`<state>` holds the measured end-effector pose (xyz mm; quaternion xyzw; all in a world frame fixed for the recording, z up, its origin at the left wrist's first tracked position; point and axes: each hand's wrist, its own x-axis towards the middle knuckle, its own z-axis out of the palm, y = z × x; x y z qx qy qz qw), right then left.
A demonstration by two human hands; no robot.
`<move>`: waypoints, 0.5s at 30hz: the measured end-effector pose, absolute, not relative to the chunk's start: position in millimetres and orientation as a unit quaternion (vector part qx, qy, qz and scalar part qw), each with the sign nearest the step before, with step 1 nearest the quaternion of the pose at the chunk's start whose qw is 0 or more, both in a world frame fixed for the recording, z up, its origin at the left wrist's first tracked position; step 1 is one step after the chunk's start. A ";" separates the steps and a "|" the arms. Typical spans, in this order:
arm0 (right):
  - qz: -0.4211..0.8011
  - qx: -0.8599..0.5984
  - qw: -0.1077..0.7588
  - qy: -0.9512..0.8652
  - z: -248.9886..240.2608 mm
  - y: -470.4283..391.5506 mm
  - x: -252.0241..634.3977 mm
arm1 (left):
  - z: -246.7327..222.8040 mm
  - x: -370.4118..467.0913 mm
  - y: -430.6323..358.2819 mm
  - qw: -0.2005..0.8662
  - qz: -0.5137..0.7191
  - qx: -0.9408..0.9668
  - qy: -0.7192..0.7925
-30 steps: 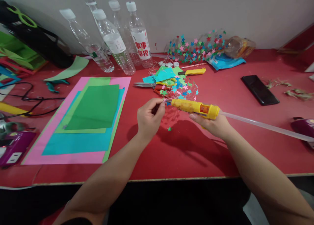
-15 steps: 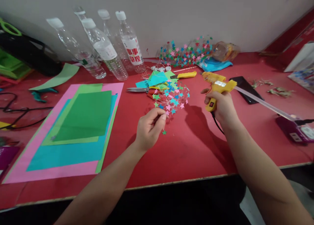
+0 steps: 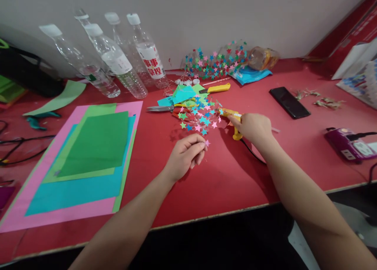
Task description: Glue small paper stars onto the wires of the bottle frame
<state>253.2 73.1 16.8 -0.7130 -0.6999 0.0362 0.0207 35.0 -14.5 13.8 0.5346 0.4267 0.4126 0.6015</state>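
Between thumb and index finger, my left hand [image 3: 185, 154] pinches a pink star [image 3: 207, 143] over the red table. Just beyond is a tangle of clear strands with coloured stars [image 3: 203, 121]. My right hand [image 3: 255, 127] reaches over the rear of a yellow glue gun [image 3: 237, 135], with one finger stretched along its body. No fingers wrap the gun's handle, though the hand hides part of the gun. Scissors [image 3: 160, 109] and a yellow cutter [image 3: 218, 88] lie by paper scraps [image 3: 186, 94].
Coloured sheets [image 3: 97, 144] are stacked at the left. Clear bottles [image 3: 150, 61] stand at the back beside another star bundle [image 3: 216, 61] and a tipped jar [image 3: 263, 58]. A phone [image 3: 290, 101] and a purple power strip [image 3: 347, 146] lie at the right.
My right hand has moved left with the glue gun, and its fingers have come off the handle. The pink star at my left fingertips now shows clearly. The view has shifted slightly right.
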 end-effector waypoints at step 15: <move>0.157 -0.192 0.414 -0.876 18.4 21.4 219.3 | 13.9 34.4 -8.0 0.739 0.380 0.390 0.397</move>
